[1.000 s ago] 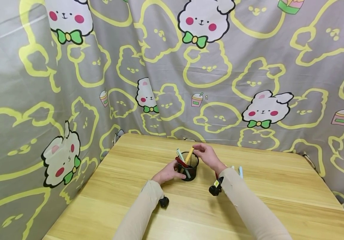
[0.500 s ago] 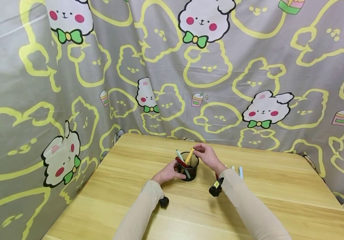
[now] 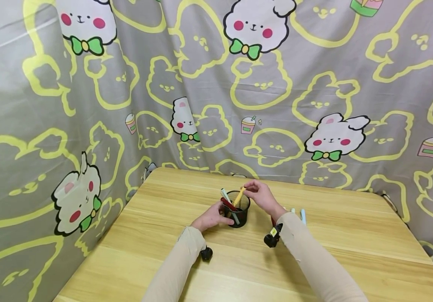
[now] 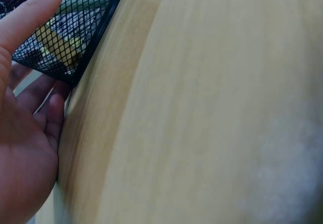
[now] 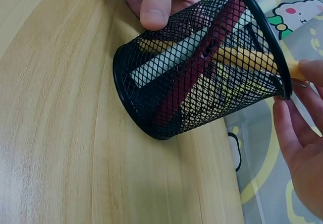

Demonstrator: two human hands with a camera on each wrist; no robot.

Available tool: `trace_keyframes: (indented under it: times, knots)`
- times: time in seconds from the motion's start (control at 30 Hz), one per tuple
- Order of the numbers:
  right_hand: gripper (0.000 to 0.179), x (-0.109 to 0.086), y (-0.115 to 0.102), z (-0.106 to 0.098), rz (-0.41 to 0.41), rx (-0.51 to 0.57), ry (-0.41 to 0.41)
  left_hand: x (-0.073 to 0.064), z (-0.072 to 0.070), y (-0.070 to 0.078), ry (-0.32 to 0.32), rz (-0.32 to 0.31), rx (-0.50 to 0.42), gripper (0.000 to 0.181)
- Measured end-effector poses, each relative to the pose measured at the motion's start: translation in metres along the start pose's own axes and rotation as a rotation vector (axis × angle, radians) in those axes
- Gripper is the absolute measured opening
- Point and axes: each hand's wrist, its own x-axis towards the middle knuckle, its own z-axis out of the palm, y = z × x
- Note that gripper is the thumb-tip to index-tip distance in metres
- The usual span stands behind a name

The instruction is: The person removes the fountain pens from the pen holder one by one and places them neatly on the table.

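Note:
A black mesh pen holder (image 3: pixel 242 217) stands upright on the wooden table, with my left hand (image 3: pixel 208 217) curved round its left side. In the left wrist view, the thumb (image 4: pixel 35 14) lies across the mesh. My right hand (image 3: pixel 263 199) is at the rim's right side and pinches the upper end of a yellow marker (image 3: pixel 238 197). The right wrist view shows the marker's shaft (image 5: pixel 247 58) slanting down inside the mesh, the right fingers (image 5: pixel 287 128) just outside the rim. A dark red pen (image 3: pixel 229 204) and a pale green marker (image 3: pixel 225 194) also lean in the holder.
On the table, to the right of the right wrist, lie a light blue marker (image 3: pixel 303 216) and a pale green one (image 3: pixel 293 210), partly behind the sleeve. A patterned grey curtain (image 3: pixel 208 92) hangs along the back and left table edges.
The yellow marker's top has shifted very slightly down and to the right, together with the right fingertips. My left hand and the pen holder have stayed in place.

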Motion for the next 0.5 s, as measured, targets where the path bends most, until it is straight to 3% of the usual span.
trace_keyframes:
  times: [0.2, 0.5]
  knots:
    - [0.018, -0.002, 0.001, -0.004, 0.011, -0.038, 0.017, -0.001, 0.001, 0.001, -0.013, 0.020, -0.001, 0.054]
    - [0.023, -0.007, -0.003, -0.014, 0.036, 0.053, 0.028, -0.003, 0.001, 0.006, -0.017, 0.001, 0.001, 0.053]
